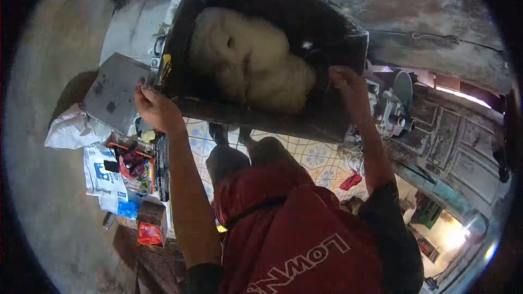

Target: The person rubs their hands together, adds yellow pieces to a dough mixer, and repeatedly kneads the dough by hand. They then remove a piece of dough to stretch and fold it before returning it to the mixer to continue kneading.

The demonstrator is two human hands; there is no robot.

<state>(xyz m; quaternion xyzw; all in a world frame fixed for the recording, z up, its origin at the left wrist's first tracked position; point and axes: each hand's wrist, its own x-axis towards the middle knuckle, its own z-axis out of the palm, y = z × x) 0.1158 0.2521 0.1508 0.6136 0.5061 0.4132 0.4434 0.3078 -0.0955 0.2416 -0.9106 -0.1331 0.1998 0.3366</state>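
Here the pale, smooth, lumpy mass [256,60] is lying inside the dark, deep rectangular trough [261,122], spreading from its left part towards the right end and showing a small dark hole. The left hand [158,110] is hovering around the trough's near left corner, its fingers curling close together; whether they're gripping anything, I can't tell. Over at the right end, the right hand [347,80] is reaching over the dark interior, fingers bending, their grip too dim to read. Off to the right, a white metal machine [393,118] is standing near the forearm.
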